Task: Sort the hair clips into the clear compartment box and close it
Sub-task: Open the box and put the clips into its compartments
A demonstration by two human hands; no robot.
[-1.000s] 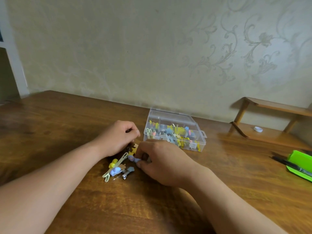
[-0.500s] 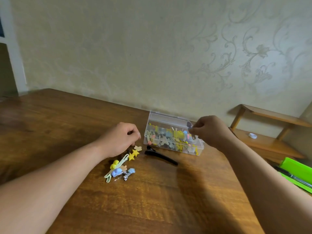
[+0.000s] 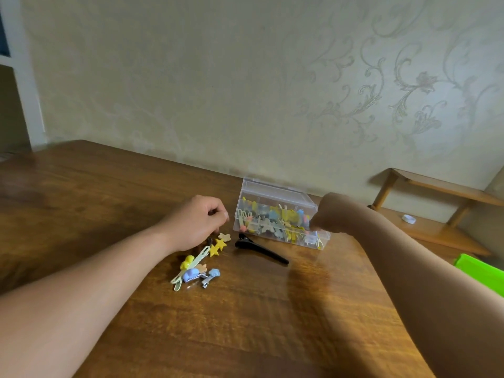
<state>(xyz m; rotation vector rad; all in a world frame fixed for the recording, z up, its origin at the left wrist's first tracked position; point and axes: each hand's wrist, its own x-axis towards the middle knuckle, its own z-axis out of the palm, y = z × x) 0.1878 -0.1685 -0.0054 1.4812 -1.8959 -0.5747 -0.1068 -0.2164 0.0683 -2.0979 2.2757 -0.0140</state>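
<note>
A clear compartment box [image 3: 275, 191] stands open near the wall, with several colourful clips in its compartments. My right hand [image 3: 328, 214] is down at the box's right end, its fingers curled towards a compartment and their tips hidden. I cannot see whether it still pinches a clip. My left hand [image 3: 196, 222] rests on the table with curled fingers at the top of a loose pile of hair clips [image 3: 195, 270]. I see nothing held in it. Two yellow star clips [image 3: 218, 246] lie just below it. A long black clip [image 3: 261, 249] lies in front of the box.
A low wooden shelf [image 3: 436, 231] stands at the right against the wall, with a small white cap [image 3: 409, 219] on it. A bright green object [image 3: 480, 271] shows at the right edge. The wooden table [image 3: 245, 323] stretches towards me.
My right hand lifted a small clip from the pile, carried it right to the box and has now dipped to the box's right end. The black clip came into view. My left hand stayed put.
</note>
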